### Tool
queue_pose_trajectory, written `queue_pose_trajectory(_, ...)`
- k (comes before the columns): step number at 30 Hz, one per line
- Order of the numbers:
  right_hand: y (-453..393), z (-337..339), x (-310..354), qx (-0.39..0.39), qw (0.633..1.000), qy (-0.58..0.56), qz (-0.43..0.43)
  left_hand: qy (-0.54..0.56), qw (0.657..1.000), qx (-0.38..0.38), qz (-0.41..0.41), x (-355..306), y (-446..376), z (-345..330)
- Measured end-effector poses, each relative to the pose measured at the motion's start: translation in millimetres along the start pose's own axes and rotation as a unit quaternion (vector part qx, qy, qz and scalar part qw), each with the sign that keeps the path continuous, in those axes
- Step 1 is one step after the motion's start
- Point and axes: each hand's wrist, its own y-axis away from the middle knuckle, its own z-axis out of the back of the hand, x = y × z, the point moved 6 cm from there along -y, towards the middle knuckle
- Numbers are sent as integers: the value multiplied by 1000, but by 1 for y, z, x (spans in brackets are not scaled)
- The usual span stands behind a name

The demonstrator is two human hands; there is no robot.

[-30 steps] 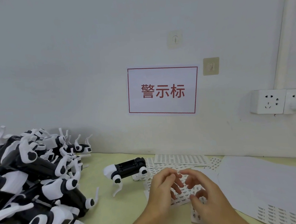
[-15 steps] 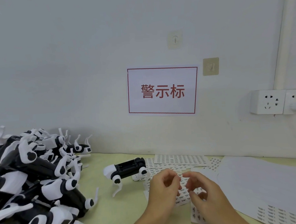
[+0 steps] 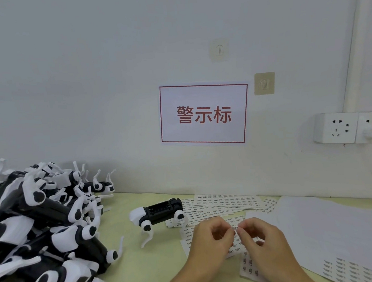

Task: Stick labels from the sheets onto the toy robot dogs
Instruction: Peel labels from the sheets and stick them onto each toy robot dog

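One black and white toy robot dog lies on its back on the pale green table, just left of the label sheets. My left hand and my right hand meet fingertip to fingertip above a label sheet. Their fingers are curled and pinch a small label between them; the label itself is barely visible. Both hands are to the right of the dog and do not touch it.
A heap of several black and white robot dogs fills the left side of the table. Large white backing sheets cover the right side. On the wall hang a red-framed sign and power sockets.
My hands had their fingers spread over the sheet; they have since closed together and now pinch at one spot slightly higher. The dog has not moved.
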Motion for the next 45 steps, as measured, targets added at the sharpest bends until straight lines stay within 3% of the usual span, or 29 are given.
queue_pose_trajectory(6,2,2,5,-16,1000,3,13,-20,1000,2,-9,-1,0,-2)
queue_pose_trajectory(11,6,8,14,-69,995,48,62,-120,988,-50,-82,-11,7,2)
queue_pose_trajectory(15,6,9,14,-73,992,72,68,-190,964,-101,-157,-30,9,10)
queue_pose_trajectory(19,6,8,13,-66,992,80,67,-316,922,-152,-163,-48,-9,33)
queue_pose_trajectory(22,6,8,14,-60,993,80,64,-420,892,-123,-113,-44,-27,57)
queue_pose_trajectory(27,6,7,13,-54,993,84,63,-553,828,-41,84,-1,-35,99)
queue_pose_trajectory(31,6,7,12,-51,994,82,60,-668,739,4,90,7,-34,106)
queue_pose_trajectory(32,5,7,12,-51,994,82,59,-666,741,-3,81,4,-36,108)
queue_pose_trajectory(34,5,7,12,-51,994,83,57,-620,780,-24,76,-3,-39,113)
queue_pose_trajectory(36,5,7,11,-50,994,84,56,-516,851,-45,89,-6,-43,120)
queue_pose_trajectory(39,5,7,11,-52,994,84,54,-252,958,-47,125,-6,-46,119)
queue_pose_trajectory(42,5,7,9,-52,994,80,49,-77,987,-28,138,-8,-44,103)
queue_pose_trajectory(45,4,8,6,-55,996,64,33,87,984,-22,153,-2,-39,78)
